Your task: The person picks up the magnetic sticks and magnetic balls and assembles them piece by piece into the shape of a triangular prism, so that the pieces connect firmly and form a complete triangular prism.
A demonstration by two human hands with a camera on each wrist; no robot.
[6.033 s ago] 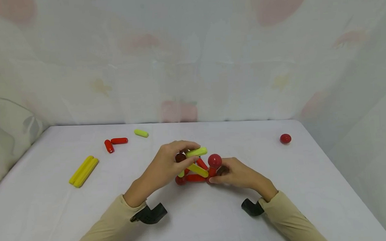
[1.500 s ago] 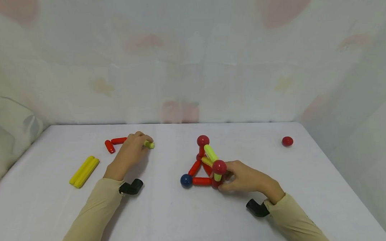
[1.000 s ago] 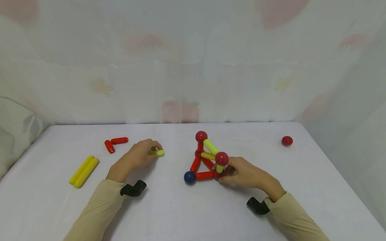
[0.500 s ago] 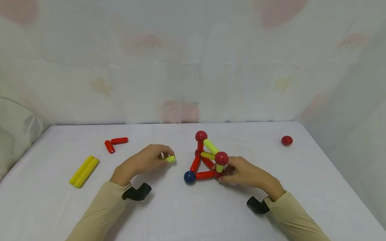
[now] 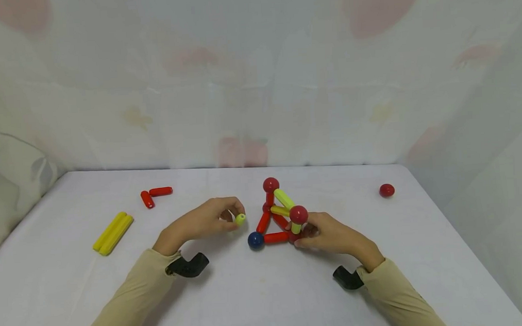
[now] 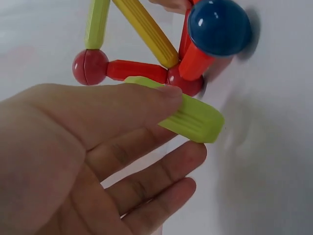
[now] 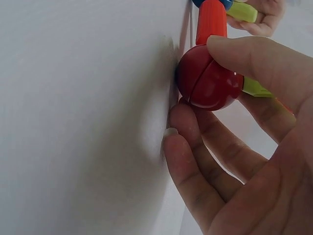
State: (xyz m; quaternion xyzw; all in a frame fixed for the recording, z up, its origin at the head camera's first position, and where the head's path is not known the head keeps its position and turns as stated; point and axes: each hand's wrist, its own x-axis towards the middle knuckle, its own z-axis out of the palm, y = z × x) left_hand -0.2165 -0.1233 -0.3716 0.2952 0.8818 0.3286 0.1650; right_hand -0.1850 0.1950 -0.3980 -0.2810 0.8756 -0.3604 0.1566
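My left hand (image 5: 208,218) pinches a short light-green magnetic rod (image 6: 195,120) between thumb and fingers, just left of a magnetic ball-and-rod frame. Red rods (image 5: 276,237) join a blue ball (image 5: 255,240) and two red balls in a triangle on the table. Two raised red balls, the far one (image 5: 270,184) and the near one (image 5: 298,214), are linked by a light-green rod (image 5: 284,198). A yellow rod (image 5: 280,211) slants beneath it. My right hand (image 5: 334,235) holds the red corner ball (image 7: 208,78) at the frame's near right, its thumb on top.
Two yellow rods (image 5: 113,233) lie side by side on the white table (image 5: 267,299) at left. Behind them are two short red rods (image 5: 160,191). A loose red ball (image 5: 386,190) sits far right. A draped cloth (image 5: 257,85) hangs behind the table.
Since six seconds ago, a light-green rod has come to span the raised balls. My left hand has taken the other from the back left and carried it right. The right hand stays nearly still.
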